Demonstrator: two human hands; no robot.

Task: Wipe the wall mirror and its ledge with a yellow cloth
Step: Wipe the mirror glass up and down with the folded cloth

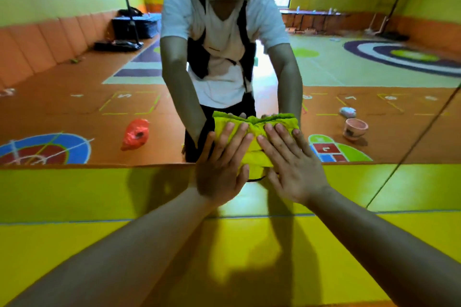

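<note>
Both flat, open palms, our left hand (222, 167) and right hand (294, 167), press the yellow cloth (254, 137) against the wall mirror (74, 82), low at 6 o'clock. We judge the yellow ledge (99, 192) below remains unwiped.

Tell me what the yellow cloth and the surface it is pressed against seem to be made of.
Yellow cloth: soft woven or microfibre fabric, matt, judging by its bunched folds and fuzzy edge. Wall mirror: glass with a glossy reflective finish; it shows the person, both hands and the room behind.
</note>
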